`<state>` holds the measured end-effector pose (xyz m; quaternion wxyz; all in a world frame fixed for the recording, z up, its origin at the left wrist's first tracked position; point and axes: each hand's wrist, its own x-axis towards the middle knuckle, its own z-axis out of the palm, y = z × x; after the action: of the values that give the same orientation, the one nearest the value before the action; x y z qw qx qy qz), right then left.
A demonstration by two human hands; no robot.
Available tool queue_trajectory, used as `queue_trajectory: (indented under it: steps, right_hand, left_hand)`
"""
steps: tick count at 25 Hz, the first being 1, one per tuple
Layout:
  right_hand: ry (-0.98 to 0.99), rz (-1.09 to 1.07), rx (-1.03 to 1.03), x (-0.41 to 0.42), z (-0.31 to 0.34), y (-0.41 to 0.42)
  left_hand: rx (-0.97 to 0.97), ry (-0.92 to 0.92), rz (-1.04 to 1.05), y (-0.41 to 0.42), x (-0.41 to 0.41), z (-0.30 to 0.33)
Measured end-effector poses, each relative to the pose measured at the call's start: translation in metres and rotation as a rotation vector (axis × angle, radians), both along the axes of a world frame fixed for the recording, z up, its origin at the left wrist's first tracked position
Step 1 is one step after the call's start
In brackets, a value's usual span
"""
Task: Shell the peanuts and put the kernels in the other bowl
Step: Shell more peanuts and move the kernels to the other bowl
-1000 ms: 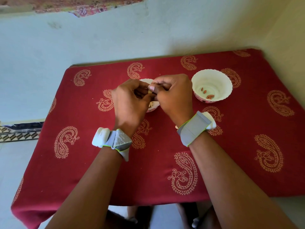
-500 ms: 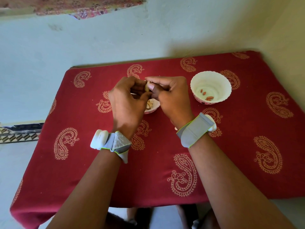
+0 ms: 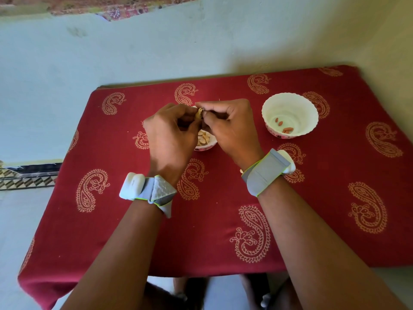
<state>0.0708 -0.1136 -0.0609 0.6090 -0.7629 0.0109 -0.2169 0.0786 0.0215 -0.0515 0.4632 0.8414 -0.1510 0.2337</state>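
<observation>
A red tablecloth (image 3: 223,231) printed with gold paisley motifs covers the table against a pale blue-green wall (image 3: 134,52), with a floral patterned cloth (image 3: 100,5) at eleven o'clock and what may be a checkered tiled ledge (image 3: 26,177) at nine o'clock.

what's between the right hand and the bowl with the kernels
Only bare red cloth separates the right hand from the kernel bowl, as the head view shows.
</observation>
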Motion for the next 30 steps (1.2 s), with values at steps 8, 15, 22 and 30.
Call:
queue_trajectory:
  steps: [8,15,22,30]
  right_hand:
    - [-0.051,-0.1,-0.07,-0.0038,0.0033,0.0018]
    - [-0.078,-0.099,-0.155,-0.0025,0.002,0.0018]
    - [-0.085,-0.1,-0.194,-0.0009,-0.0018,0.0026]
    - [-0.099,-0.045,-0.29,-0.0004,-0.003,0.0007]
  left_hand:
    - [0.087,-0.006,-0.032,-0.0013,-0.0017,0.0038]
    - [0.114,0.045,-0.042,0.0004,-0.0009,0.004]
    - [0.117,0.121,-0.07,0.0033,0.0021,0.0054]
    - [0.085,0.22,-0.083,0.0018,0.0026,0.0094]
